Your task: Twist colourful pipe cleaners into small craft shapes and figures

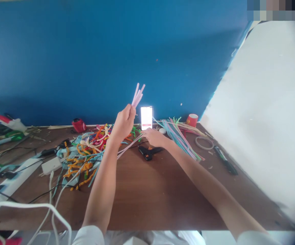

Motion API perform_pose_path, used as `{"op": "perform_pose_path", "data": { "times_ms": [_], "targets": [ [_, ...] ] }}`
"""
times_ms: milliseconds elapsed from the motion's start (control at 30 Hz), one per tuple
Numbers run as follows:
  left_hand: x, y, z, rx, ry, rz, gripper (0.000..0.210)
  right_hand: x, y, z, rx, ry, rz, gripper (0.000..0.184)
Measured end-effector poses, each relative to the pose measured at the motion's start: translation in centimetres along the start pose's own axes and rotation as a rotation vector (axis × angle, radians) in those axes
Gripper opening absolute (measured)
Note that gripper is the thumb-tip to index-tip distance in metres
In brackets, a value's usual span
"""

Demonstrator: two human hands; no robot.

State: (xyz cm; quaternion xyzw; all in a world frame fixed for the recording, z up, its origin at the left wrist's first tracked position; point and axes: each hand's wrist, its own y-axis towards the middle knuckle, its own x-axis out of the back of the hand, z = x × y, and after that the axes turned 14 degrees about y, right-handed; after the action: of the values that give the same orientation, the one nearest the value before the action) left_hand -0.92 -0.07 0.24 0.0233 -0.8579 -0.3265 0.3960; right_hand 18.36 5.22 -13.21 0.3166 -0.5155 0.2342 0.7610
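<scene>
My left hand (124, 123) is raised over the desk, its fingers closed around a bundle of pale pink pipe cleaners (137, 96) whose ends stick up above the fist. My right hand (154, 137) reaches forward, fingers stretched out at the bottom edge of a lit phone (146, 117) that stands against the wall. Thin pale stems (130, 147) run from near its fingertips down to the left; whether the fingers touch them I cannot tell. Just below that hand lies a black glue gun (147, 152).
Left of my arms is a heap of bent, colourful pipe cleaners (86, 163), with a white adapter (51, 166), cables and a power strip (22, 177). On the right lie straight pastel pipe cleaners (180, 139), a tape ring (204, 143), a dark marker-like tube (225, 160) and a red cup (192, 119).
</scene>
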Motion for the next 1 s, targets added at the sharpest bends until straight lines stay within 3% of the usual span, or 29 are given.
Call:
{"op": "perform_pose_path", "data": {
  "times_ms": [133, 267, 567, 833, 1000],
  "targets": [
    [0.0, 0.0, 0.1, -0.025, -0.059, 0.015, 0.034, -1.6, -0.1, 0.4, -0.002, -0.048, 0.071, 0.036],
    [0.0, -0.1, 0.0, -0.054, -0.189, 0.101, 0.037, -2.1, -0.2, 1.0, -0.027, -0.07, 0.087, 0.027],
    [0.2, -0.1, -0.1, -0.039, -0.345, 0.189, 0.037, -0.6, 0.0, 0.8, -0.041, -0.09, 0.022, 0.033],
    [0.1, -0.1, -0.5, 0.005, -0.407, 0.289, 0.033, -2.1, -0.3, 0.7, -0.008, -0.129, 0.037, 0.028],
    [0.2, -0.2, -0.6, 0.044, -0.421, 0.249, 0.032, -1.2, 0.0, 0.2, -0.017, -0.122, -0.001, 0.032]
  ]
}}
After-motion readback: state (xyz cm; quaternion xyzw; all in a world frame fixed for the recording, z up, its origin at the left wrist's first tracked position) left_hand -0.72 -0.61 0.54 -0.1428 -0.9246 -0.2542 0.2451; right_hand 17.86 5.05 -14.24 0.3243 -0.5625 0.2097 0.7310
